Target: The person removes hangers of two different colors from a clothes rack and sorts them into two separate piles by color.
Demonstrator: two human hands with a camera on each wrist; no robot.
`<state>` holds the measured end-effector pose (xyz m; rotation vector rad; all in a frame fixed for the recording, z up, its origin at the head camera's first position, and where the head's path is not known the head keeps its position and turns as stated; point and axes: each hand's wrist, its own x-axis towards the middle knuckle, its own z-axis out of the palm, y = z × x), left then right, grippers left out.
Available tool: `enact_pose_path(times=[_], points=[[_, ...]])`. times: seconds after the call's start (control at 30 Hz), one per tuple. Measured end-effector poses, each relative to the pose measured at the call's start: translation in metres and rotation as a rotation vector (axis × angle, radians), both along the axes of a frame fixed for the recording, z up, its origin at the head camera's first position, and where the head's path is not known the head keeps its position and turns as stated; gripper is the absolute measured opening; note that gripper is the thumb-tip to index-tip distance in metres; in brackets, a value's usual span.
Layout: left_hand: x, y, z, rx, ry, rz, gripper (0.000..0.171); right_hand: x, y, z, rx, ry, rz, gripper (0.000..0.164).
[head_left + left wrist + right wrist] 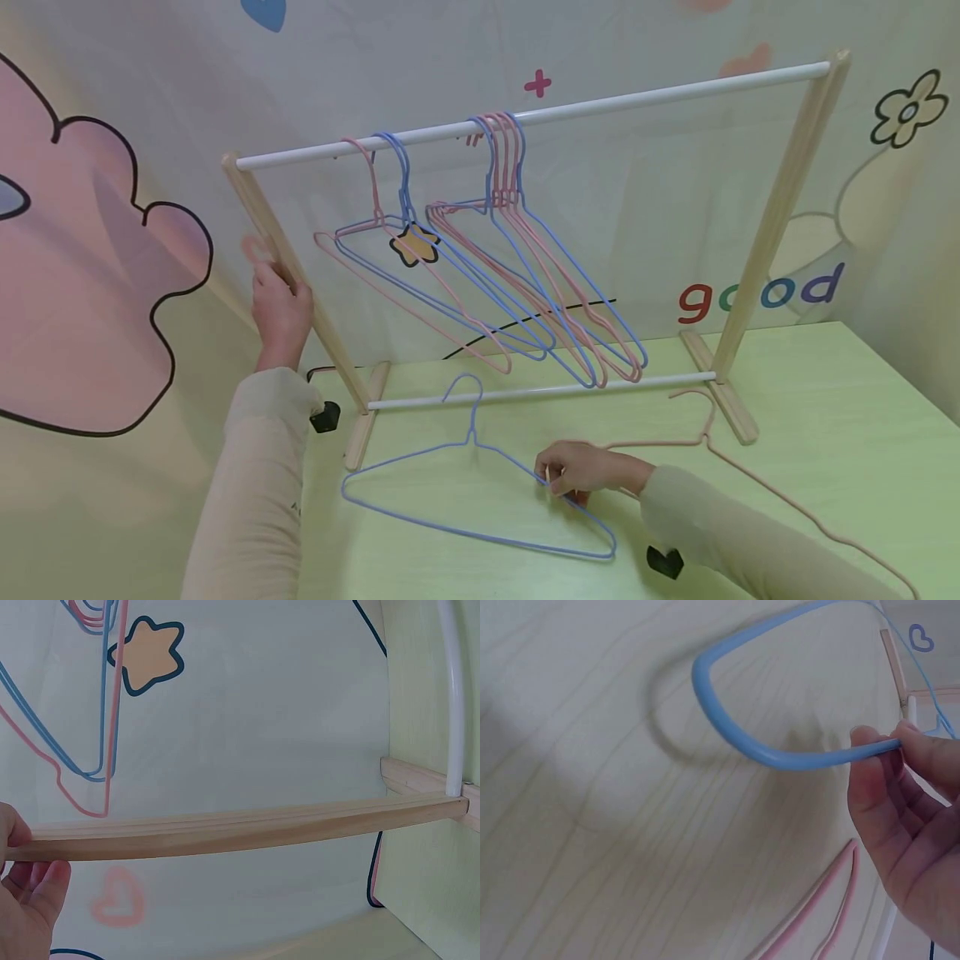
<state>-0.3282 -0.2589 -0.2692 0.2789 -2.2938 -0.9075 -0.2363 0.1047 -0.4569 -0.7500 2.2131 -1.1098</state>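
Head view: blue hanger [472, 437] lies over the table [825, 400], pinched at one side by the right hand [579, 467]; left hand [282, 312] grips the rack post [330, 342]; that off-centre hold could let it swivel and catch the lower bar [540, 392].

Left grip [282, 312] up high, right grip [581, 468] down low
The left arm [258, 475] starts at seven o'clock and points up to twelve, its left wrist [279, 354] bare. That grip sits at nine o'clock, fingers bent and holding on. The right arm [720, 521] starts at four o'clock and points to ten, its right wrist [633, 475] bare too. That grip sits at five o'clock, thumb and fingertip pinching, the other fingers bent.
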Motion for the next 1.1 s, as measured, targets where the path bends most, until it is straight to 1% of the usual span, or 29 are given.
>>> enact_pose_path(times=[0.13,0.33,0.6,0.87,1.1], points=[[0.000,0.000,0.000,0.002,-0.002,-0.003,0.031,-0.002,-0.002,-0.007,0.002,0.009,0.000,0.007],[-0.001,0.000,-0.001,-0.026,0.004,0.004,0.029,-0.003,-0.005,-0.014,0.002,0.029,0.000,0.010],[-0.002,0.000,-0.001,-0.036,0.021,0.011,0.029,-0.001,-0.005,-0.015,0.053,0.049,0.014,0.007],[-0.001,-0.001,0.000,-0.029,0.006,0.004,0.030,0.000,-0.006,-0.016,0.099,0.067,0.002,0.005],[-0.001,0.000,-0.001,-0.023,-0.001,0.001,0.031,0.002,-0.006,-0.018,0.093,0.075,-0.002,0.009]])
